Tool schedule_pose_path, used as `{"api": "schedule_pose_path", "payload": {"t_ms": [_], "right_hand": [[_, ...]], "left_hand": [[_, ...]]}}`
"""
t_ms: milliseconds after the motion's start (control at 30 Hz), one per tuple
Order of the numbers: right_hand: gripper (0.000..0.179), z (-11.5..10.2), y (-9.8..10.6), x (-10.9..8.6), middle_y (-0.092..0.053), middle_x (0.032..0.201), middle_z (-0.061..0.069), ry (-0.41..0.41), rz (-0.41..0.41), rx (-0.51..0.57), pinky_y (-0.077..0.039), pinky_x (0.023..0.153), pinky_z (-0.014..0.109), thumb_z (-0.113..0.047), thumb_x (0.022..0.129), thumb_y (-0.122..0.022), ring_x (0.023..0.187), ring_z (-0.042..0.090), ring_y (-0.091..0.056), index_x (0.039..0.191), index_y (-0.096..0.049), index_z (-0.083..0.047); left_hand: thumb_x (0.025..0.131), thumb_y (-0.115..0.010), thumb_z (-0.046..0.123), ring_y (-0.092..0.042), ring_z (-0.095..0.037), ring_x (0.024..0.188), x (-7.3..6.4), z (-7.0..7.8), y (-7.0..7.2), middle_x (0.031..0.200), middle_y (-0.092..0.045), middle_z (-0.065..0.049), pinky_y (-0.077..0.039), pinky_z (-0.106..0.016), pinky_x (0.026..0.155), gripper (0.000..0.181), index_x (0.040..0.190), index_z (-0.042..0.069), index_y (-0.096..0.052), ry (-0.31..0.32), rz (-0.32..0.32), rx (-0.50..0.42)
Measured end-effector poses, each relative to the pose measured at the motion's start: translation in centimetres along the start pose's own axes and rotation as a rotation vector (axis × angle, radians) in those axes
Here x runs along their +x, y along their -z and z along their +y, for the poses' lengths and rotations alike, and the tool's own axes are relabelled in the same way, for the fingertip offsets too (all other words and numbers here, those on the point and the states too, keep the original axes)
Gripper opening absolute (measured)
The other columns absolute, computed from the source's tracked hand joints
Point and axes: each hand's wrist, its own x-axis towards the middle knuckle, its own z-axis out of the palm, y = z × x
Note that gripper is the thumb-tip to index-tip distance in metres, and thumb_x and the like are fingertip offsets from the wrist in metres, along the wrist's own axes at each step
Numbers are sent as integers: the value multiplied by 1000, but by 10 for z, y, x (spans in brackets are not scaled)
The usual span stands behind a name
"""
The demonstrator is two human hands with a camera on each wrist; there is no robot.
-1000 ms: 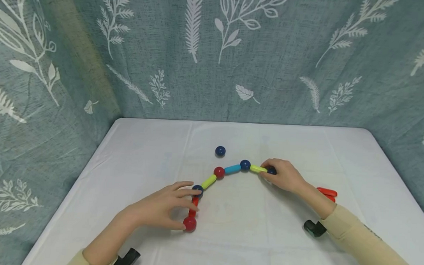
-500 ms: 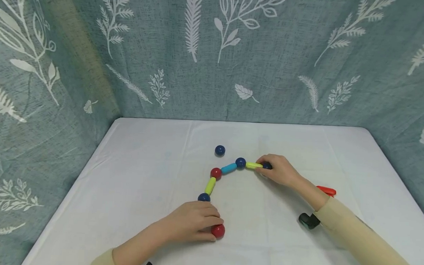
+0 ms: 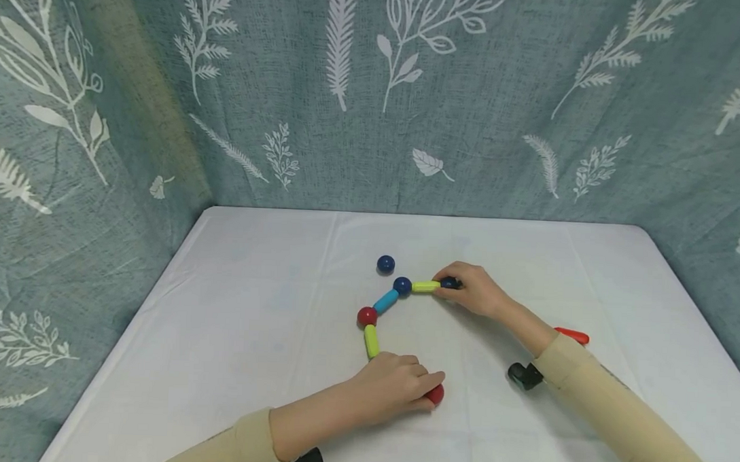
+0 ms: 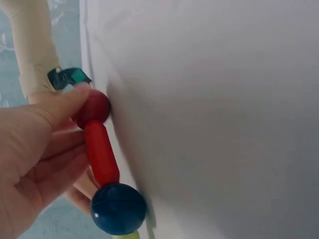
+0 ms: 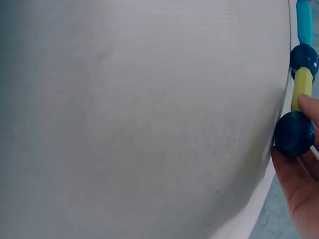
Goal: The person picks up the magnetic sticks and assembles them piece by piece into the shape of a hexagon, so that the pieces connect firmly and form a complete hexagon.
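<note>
A bent chain of balls and rods joins my two hands. My left hand (image 3: 395, 388) grips its near end, with the thumb and fingers at a red ball (image 4: 95, 106). From that ball a red rod (image 4: 102, 154) leads to a dark blue ball (image 4: 118, 209); the hand covers both in the head view. Beyond come a yellow-green rod (image 3: 371, 341), a second red ball (image 3: 367, 317), a light blue rod (image 3: 386, 301), another dark blue ball (image 3: 402, 286) and another yellow-green rod (image 3: 426, 287). My right hand (image 3: 473, 290) pinches the far end around a dark blue ball (image 5: 294, 133).
A loose dark blue ball (image 3: 386, 264) lies behind the chain on the white-covered table (image 3: 270, 275). Beside my right sleeve (image 3: 615, 396) shows a red piece (image 3: 574, 335), partly hidden. A patterned curtain (image 3: 502, 127) hangs around the table's back and sides.
My left hand has closed on the red end and carried it rightward, so the chain bends more sharply. My right hand has shifted slightly left with its end of the chain.
</note>
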Motion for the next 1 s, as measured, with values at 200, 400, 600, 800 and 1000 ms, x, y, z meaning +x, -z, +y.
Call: {"api": "schedule_pose_path", "payload": {"t_ms": [200,400,600,800,1000], "right_hand": [[24,-6,-5,5,-66,109,6,27,-62,38,-50,86,40,-18,91,-71,101,22,-61,113,-69,-8],[23,-12,-6,6,-65,109,4,59,-64,23,-50,84,38,-16,90,-71,99,20,-60,112,-69,-8],[19,-18,-10,11,-67,104,3,103,-74,21,-50,81,35,-15,89,-72,95,17,-61,108,-71,-9],[20,-24,-18,17,-68,107,5,137,-97,3,-50,87,37,-15,90,-71,101,20,-62,109,-72,-8],[22,-30,-22,17,-68,109,6,170,-102,26,-50,89,38,-13,91,-70,104,22,-62,112,-71,-6]], "left_hand": [[96,-63,29,-64,-4,89,16,6,-5,100,-72,8,-49,-12,73,29,121,15,-66,52,-16,-97],[97,-61,29,-64,-3,94,20,6,-9,103,-72,8,-50,-13,75,28,122,16,-66,68,-1,-156],[98,-61,30,-63,-3,95,25,7,-8,104,-72,9,-51,-15,74,30,124,16,-66,103,-9,-160],[97,-61,31,-63,-2,97,31,10,-12,105,-72,9,-51,-15,75,33,126,16,-66,132,9,-159],[97,-62,32,-64,-2,98,33,9,-18,105,-72,8,-51,-14,74,34,127,15,-65,128,41,-166]]}}
